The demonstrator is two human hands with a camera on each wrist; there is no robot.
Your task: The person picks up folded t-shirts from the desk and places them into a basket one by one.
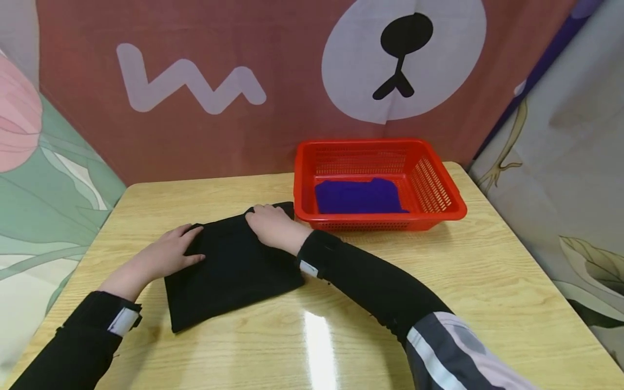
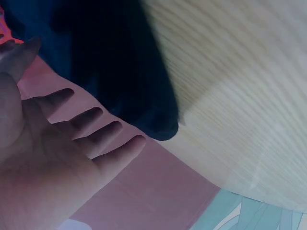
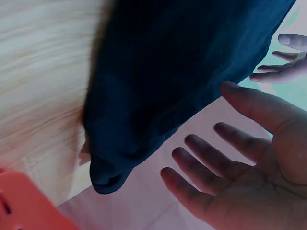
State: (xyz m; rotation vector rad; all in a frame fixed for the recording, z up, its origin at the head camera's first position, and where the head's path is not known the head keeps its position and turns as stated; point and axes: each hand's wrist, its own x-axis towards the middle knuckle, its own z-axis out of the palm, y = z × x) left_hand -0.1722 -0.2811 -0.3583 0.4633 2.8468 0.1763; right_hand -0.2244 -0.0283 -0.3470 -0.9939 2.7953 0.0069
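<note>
A folded black cloth [image 1: 236,271], roughly rectangular, lies on the table left of the red basket. My left hand [image 1: 168,254] is at its left edge, thumb over the fabric. At the upper right part of the cloth is my right hand [image 1: 273,225], its fingers by the far edge. In the left wrist view the left fingers [image 2: 122,158] are spread and nearly straight beside the cloth's border. The right wrist view has the right fingers [image 3: 201,177] loosely extended along the cloth's edge, near a small looped corner [image 3: 112,182].
The red plastic basket [image 1: 380,221] stands at the back of the wooden table [image 1: 439,303], with a folded purple cloth [image 1: 358,197] inside. The right hand is close to the basket's left side. Printed fabric hangs behind the table [image 1: 292,65] and on both sides.
</note>
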